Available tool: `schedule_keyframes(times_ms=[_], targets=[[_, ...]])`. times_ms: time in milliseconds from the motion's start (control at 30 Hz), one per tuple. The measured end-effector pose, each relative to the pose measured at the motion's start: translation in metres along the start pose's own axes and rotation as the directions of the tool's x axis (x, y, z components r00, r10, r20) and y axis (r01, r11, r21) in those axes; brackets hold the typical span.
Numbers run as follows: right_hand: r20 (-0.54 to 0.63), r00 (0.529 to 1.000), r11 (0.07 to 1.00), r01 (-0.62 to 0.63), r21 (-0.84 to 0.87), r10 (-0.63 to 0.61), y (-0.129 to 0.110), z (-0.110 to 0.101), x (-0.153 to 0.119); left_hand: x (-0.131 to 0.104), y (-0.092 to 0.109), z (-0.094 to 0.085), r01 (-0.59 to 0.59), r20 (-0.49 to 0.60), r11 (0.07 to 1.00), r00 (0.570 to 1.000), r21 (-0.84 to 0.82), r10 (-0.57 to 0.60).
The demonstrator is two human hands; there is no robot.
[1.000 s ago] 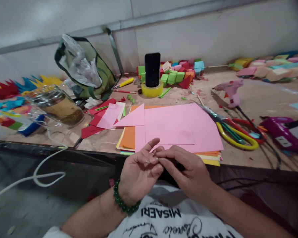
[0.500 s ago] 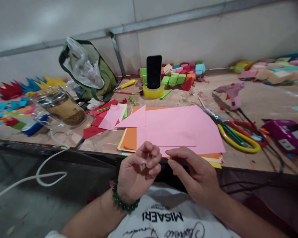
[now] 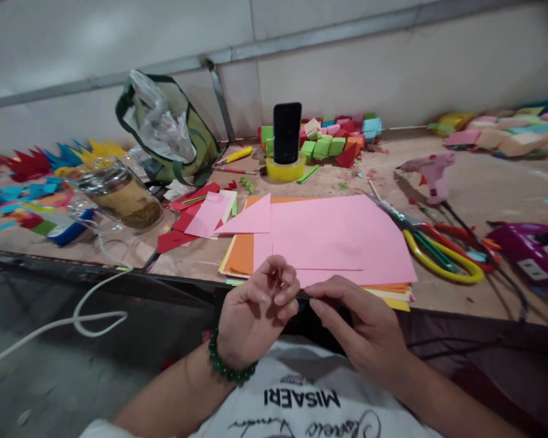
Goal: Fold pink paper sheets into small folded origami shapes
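Observation:
My left hand (image 3: 258,310), with a green bead bracelet at its wrist, is turned palm up in front of the table edge, its fingers loosely curled with gaps between them and nothing visible in them. To its right, my right hand (image 3: 363,325) has its thumb and index finger a little apart, with nothing seen between them. Just beyond both hands lies a stack of coloured paper with a pink sheet (image 3: 319,225) on top. A pink triangle (image 3: 253,218) rests on the stack's left part.
Scissors with yellow handles (image 3: 442,255) lie right of the stack, near a pink glue gun (image 3: 432,173) and a purple tool (image 3: 530,249). A phone (image 3: 287,132) stands in a yellow tape roll (image 3: 285,168). A jar (image 3: 128,198) and green bag (image 3: 198,143) are at left.
The whole view has shifted slightly, so the table things appear a little further right. Both hands keep nearly the same pose.

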State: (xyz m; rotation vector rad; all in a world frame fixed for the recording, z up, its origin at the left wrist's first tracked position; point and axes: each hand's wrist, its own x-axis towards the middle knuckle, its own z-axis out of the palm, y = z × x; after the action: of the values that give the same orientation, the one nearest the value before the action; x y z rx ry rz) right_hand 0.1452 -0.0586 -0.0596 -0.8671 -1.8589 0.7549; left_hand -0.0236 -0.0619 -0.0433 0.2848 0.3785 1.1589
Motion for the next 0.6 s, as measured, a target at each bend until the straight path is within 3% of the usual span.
schedule_keyframes(times_ms=[67, 100, 167, 200, 267, 367, 400, 467, 600], targets=[[-0.002, 1.0, 0.999, -0.029, 0.024, 0.029, -0.001, -0.001, -0.001, -0.001, 0.0, 0.0, -0.021, 0.026, 0.995, 0.999, 0.096, 0.019], [-0.018, 0.998, 0.997, -0.057, 0.049, 0.058, -0.001, -0.001, -0.001, -0.002, 0.001, 0.001, -0.059, 0.053, 0.973, 0.997, 0.223, 0.049], [-0.07, 0.986, 0.982, -0.138, 0.131, 0.148, -0.001, -0.002, -0.001, -0.003, 0.001, 0.001, -0.172, 0.146, 0.821, 0.983, 0.544, 0.109], [-0.092, 0.975, 0.966, -0.181, 0.185, 0.201, 0.001, -0.003, -0.001, -0.004, 0.002, 0.0, -0.23, 0.209, 0.69, 0.971, 0.686, 0.116], [-0.118, 0.951, 0.921, -0.24, 0.306, 0.287, 0.006, -0.004, -0.002, -0.003, 0.003, -0.002, -0.334, 0.338, 0.338, 0.94, 0.88, 0.047], [-0.092, 0.923, 0.824, -0.285, 0.49, 0.374, 0.017, -0.005, -0.003, 0.001, 0.003, -0.006, -0.459, 0.434, -0.226, 0.888, 0.859, -0.151], [-0.077, 0.915, 0.791, -0.298, 0.534, 0.397, 0.021, -0.005, -0.004, 0.003, 0.002, -0.007, -0.486, 0.443, -0.361, 0.874, 0.796, -0.2], [-0.061, 0.901, 0.755, -0.321, 0.571, 0.43, 0.025, -0.007, -0.005, 0.005, 0.0, -0.007, -0.519, 0.453, -0.463, 0.854, 0.719, -0.255], [-0.065, 0.891, 0.78, -0.357, 0.514, 0.45, 0.024, -0.01, -0.004, 0.004, -0.005, -0.003, -0.558, 0.468, -0.49, 0.83, 0.67, -0.305]])
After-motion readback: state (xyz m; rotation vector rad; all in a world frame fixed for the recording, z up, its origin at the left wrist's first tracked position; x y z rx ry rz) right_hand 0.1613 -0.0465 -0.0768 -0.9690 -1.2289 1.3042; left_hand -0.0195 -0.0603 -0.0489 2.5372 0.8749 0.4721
